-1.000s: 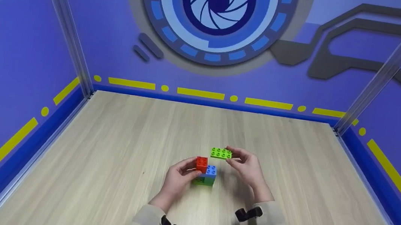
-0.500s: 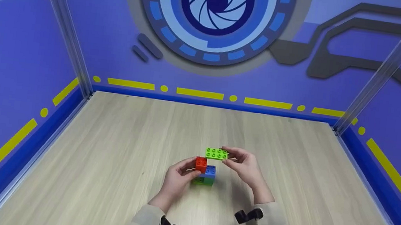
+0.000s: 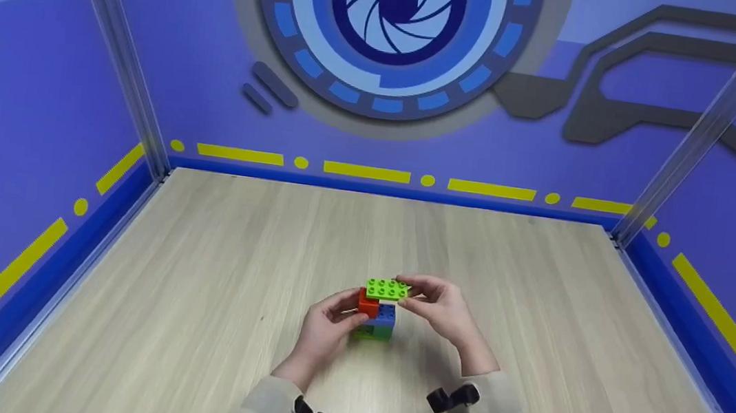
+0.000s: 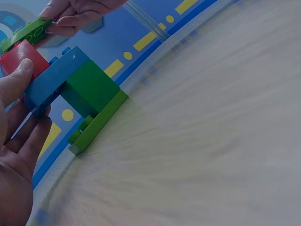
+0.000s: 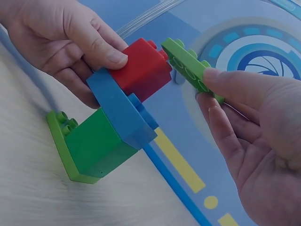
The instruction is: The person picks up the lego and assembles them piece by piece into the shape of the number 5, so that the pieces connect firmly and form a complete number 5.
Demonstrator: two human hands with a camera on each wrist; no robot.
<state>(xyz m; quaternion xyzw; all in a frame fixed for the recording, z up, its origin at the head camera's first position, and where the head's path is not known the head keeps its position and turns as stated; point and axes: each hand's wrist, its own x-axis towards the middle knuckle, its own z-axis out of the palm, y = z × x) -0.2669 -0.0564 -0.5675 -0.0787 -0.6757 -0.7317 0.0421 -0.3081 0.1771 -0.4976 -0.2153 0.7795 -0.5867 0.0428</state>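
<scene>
A small tower of toy building bricks stands on the table: a lime plate (image 4: 101,121) at the bottom, a dark green brick (image 5: 100,145), a blue brick (image 5: 117,106) reaching out past it, and a red brick (image 3: 368,309) on top. My left hand (image 3: 325,326) grips the tower from the left, thumb on the red brick; its other fingers are partly hidden behind. Between thumb and fingers, my right hand (image 3: 447,310) pinches one end of a second lime plate (image 3: 386,290), studs up. That plate hangs over the red brick, tilted; the right wrist view shows a narrow gap between them.
The pale wooden table (image 3: 231,253) spreads around the hands. Blue printed panels (image 3: 375,145) with yellow dashes enclose its back and sides, and metal posts (image 3: 117,32) stand at the rear corners. Each sleeve carries a black wrist camera (image 3: 453,398).
My right hand has brought the lime plate leftward and slightly nearer to me, from right of the tower to over the red brick. The left hand and the tower have stayed put.
</scene>
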